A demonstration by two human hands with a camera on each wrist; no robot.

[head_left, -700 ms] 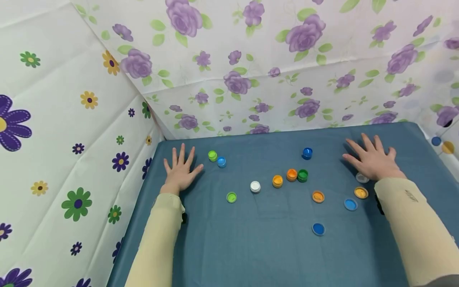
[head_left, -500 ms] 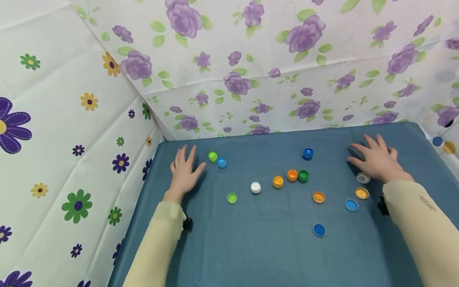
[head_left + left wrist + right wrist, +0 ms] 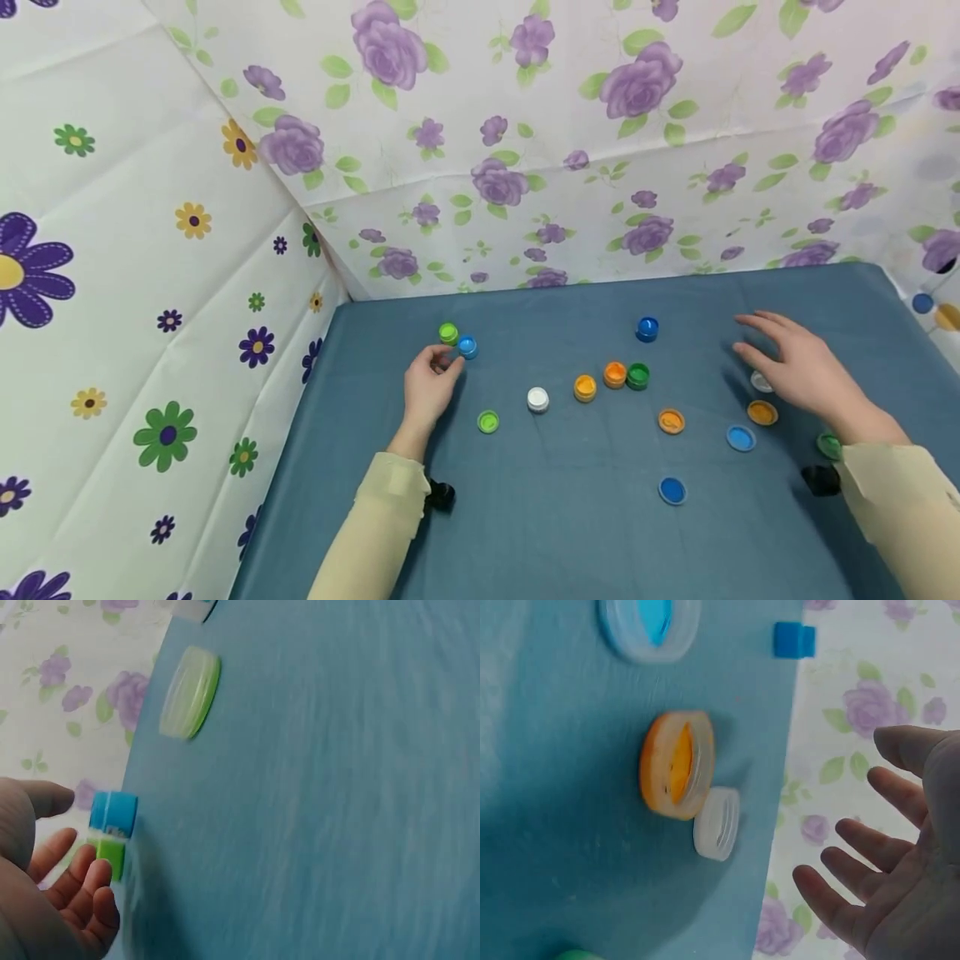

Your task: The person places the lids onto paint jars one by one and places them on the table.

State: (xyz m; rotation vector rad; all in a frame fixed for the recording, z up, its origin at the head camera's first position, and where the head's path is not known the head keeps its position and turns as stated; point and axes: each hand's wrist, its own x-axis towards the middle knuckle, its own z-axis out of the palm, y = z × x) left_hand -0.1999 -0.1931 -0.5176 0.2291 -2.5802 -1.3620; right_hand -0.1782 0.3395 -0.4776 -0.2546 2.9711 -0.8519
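Note:
My left hand (image 3: 429, 387) is right beside the light blue paint pot (image 3: 467, 347) and the light green paint pot (image 3: 448, 333), which stand together near the back of the table. In the left wrist view a gap shows between the thumb and the loosely bent fingers (image 3: 86, 889), with the light blue pot (image 3: 112, 814) just past them. My right hand (image 3: 810, 367) hovers over the right side, fingers apart and holding nothing. Under and near it lie a clear lid (image 3: 762, 382), a yellow-orange lid (image 3: 762, 412), a light blue lid (image 3: 741, 437) and a partly covered green lid (image 3: 829, 446).
Across the middle stand a white pot (image 3: 537, 400), a yellow-orange pot (image 3: 585, 387), an orange pot (image 3: 615, 375) and a green pot (image 3: 637, 376). A dark blue pot (image 3: 647, 329) is behind them. Nearer lie light green (image 3: 488, 422), orange (image 3: 671, 421) and dark blue (image 3: 672, 491) lids.
My left hand has moved right to the light blue pot, its spread fingers now bent. My right hand has drawn back a little and turned, and the green lid has come into view.

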